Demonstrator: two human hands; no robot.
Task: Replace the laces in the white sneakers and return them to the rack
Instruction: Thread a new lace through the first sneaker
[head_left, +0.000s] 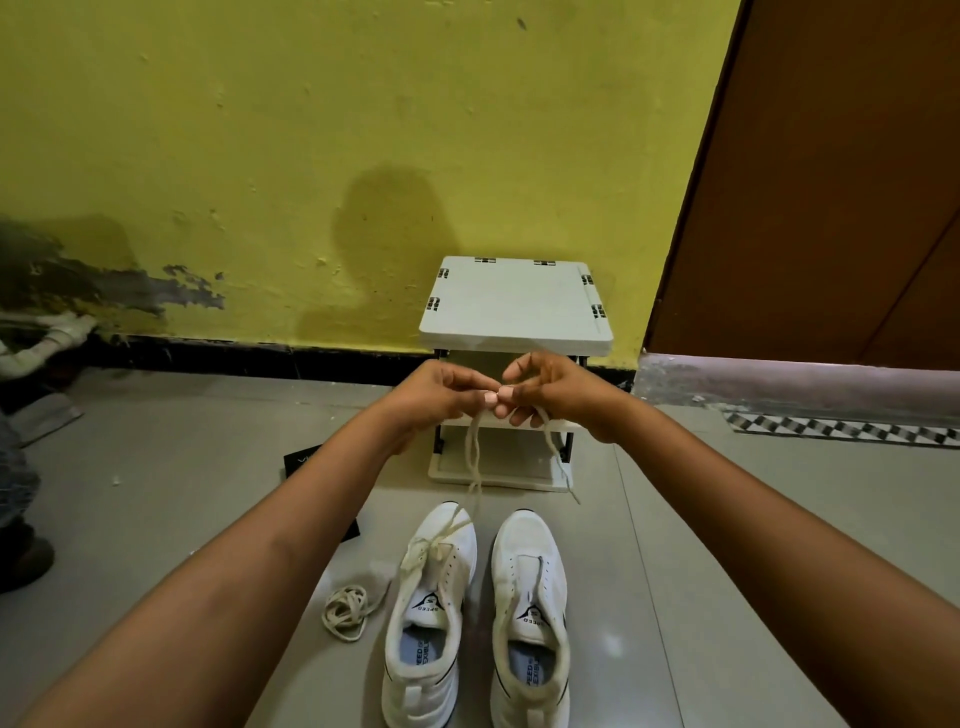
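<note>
Two white mesh sneakers sit at six o'clock, the left partly laced, the right bare. Left hand and right hand pinch its cream lace. White plastic rack waits at twelve; spare coiled lace at seven.

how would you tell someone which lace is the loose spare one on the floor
Start at the white rack by the yellow wall, then drop to the two white sneakers on the floor before it. Just left of the left sneaker lies the coiled lace, bundled on the tile, unlike the lace both hands hold up.
</note>
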